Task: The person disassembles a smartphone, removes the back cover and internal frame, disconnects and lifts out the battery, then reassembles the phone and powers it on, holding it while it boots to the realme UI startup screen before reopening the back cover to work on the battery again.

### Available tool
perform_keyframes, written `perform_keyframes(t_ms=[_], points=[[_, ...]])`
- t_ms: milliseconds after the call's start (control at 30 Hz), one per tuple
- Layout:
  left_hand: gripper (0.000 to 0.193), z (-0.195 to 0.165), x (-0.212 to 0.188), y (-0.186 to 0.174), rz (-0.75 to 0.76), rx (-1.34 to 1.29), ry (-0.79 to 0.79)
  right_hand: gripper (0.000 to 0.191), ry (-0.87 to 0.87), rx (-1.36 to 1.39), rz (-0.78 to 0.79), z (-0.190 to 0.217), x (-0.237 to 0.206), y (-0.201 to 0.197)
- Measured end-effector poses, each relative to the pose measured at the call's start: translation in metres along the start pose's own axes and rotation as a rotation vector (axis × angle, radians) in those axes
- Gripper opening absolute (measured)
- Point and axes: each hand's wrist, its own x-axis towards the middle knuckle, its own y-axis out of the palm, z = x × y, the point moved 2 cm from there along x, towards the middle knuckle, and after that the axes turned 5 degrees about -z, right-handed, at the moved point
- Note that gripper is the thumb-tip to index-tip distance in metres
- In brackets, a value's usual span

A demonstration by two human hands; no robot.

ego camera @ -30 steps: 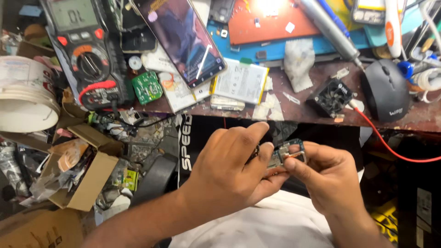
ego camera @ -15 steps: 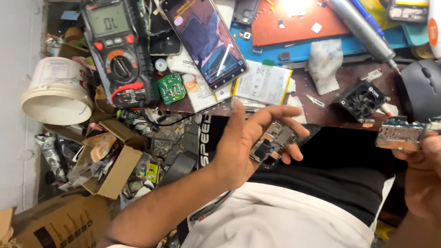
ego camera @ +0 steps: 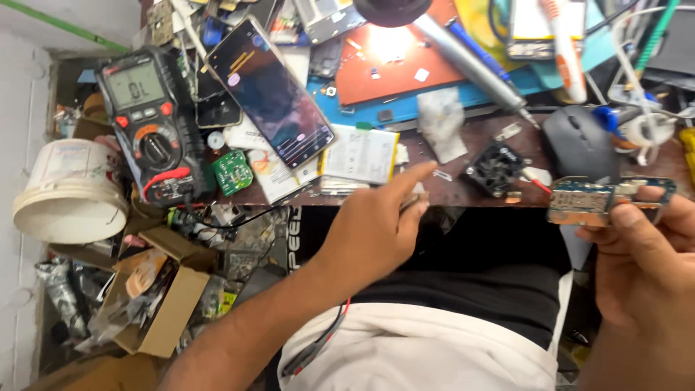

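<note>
Right hand, off the workbench's front right corner, pinches a long circuit board between thumb and fingers. Left hand reaches over the front edge, index finger extended, the others curled on a small dark part, toward a white battery. Multimeter stands at the left end.

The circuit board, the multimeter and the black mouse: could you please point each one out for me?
circuit board (ego camera: 588,200), head view, on its blue-green face left of the right hand's fingers.
multimeter (ego camera: 148,123), head view, on its body just below the display.
black mouse (ego camera: 577,145), head view, on the middle of its back.
</note>
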Motion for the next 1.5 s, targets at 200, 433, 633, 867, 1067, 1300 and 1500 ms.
perform_keyframes(t_ms=[200,433,633,867,1067,1300,1500], points=[[0.016,-0.006,0.053,0.031,-0.143,0.276,0.153,0.015,-0.124,-0.075,-0.075,0.012,-0.003,0.022],[0.012,-0.015,0.081,0.043,-0.330,0.504,0.536,0.033,-0.089,-0.164,-0.146,0.009,0.008,0.033],[0.017,-0.038,0.057,0.027,-0.387,0.181,0.551,0.055,-0.219,-0.410,-0.075,-0.005,0.007,0.055],[0.029,-0.006,0.020,0.038,0.098,-0.621,-0.266,0.049,0.043,-0.362,0.244,-0.005,0.027,0.083],[0.029,0.045,-0.028,0.025,-0.107,-0.879,-0.477,0.010,-0.163,-0.725,-0.014,0.036,0.049,0.101],[0.021,0.067,-0.089,0.045,0.094,-0.940,-0.872,0.012,-0.221,-0.848,0.319,-0.014,0.026,0.159],[0.021,0.069,-0.095,0.042,0.251,-0.554,-0.461,0.016,-0.337,-1.154,0.581,-0.061,-0.005,0.202]])
